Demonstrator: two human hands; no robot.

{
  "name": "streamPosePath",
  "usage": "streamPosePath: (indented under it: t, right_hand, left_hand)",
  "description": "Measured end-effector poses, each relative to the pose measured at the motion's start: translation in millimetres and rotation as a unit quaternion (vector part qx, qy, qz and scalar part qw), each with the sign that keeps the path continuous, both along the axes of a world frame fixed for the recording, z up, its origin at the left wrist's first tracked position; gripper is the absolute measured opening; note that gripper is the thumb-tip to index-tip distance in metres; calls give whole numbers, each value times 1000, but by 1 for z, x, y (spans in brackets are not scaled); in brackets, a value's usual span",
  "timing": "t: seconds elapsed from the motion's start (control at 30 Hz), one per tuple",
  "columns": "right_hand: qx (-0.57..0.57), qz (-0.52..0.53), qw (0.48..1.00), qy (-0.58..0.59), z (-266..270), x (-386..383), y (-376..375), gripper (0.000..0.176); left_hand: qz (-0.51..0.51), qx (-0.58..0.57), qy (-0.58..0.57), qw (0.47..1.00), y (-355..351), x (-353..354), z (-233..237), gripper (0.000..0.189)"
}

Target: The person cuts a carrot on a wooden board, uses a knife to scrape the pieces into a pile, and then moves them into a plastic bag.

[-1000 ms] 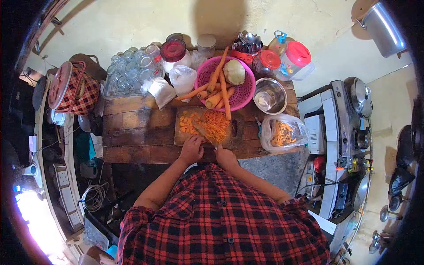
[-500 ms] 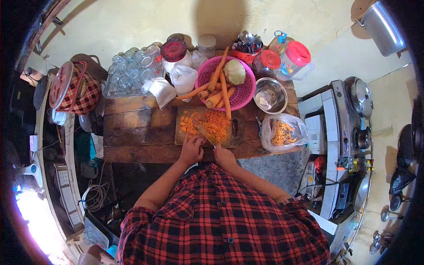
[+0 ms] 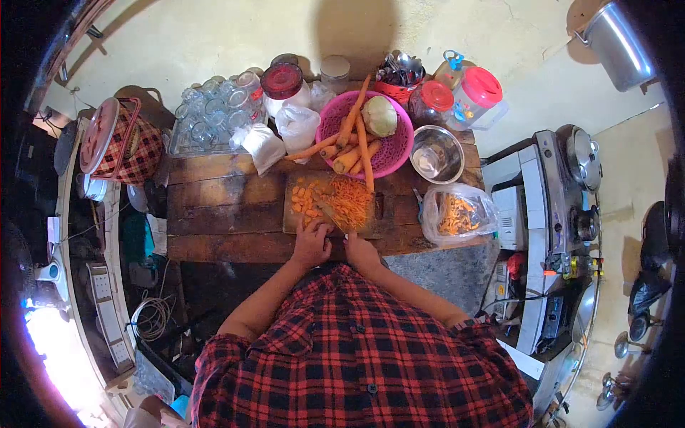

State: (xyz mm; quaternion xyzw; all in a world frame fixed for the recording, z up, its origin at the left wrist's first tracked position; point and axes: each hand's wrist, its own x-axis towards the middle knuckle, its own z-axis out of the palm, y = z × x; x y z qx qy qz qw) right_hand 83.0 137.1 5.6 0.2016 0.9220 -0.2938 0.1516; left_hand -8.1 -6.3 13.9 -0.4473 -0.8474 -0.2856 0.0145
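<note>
A wooden cutting board (image 3: 290, 223) lies at the table's near edge. On its left part are carrot slices (image 3: 305, 200), and on its right a heap of carrot strips (image 3: 351, 205). My right hand (image 3: 362, 254) is closed round the handle of a knife (image 3: 330, 216), whose blade points up and left across the board between the two heaps. Beside the blade, my left hand (image 3: 312, 242) rests with bent fingers on the board's near edge; what lies under the fingertips is hidden.
Behind the board stands a pink basket (image 3: 404, 151) with whole carrots (image 3: 345, 158) and a cabbage (image 3: 379, 116). To its right are a steel bowl (image 3: 457, 171) and a plastic bag (image 3: 485, 217) of cut carrot. Glasses (image 3: 214, 110), white bags (image 3: 297, 127) and jars (image 3: 282, 82) line the back.
Both hands stay at the board's near edge, with only a very slight shift of the fingers and knife. The carrot heaps look the same.
</note>
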Motion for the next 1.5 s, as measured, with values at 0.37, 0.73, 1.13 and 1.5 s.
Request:
streamPosePath:
  t: [0.37, 0.73, 1.13, 1.5]
  right_hand:
    - [29, -43, 997, 56, 12, 4, 15, 27]
    - [-17, -71, 992, 102, 27, 26, 24, 29]
    - [-12, -2, 999, 46, 16, 30, 27, 29]
    - [-1, -24, 997, 68, 10, 29, 23, 29]
  left_hand:
    - [-4, -11, 14, 1000, 18, 6, -14, 40]
    - [173, -59, 64, 981, 41, -60, -5, 23]
    - [179, 1, 41, 983, 26, -49, 5, 14]
    - [-5, 42, 61, 997, 17, -9, -8, 14]
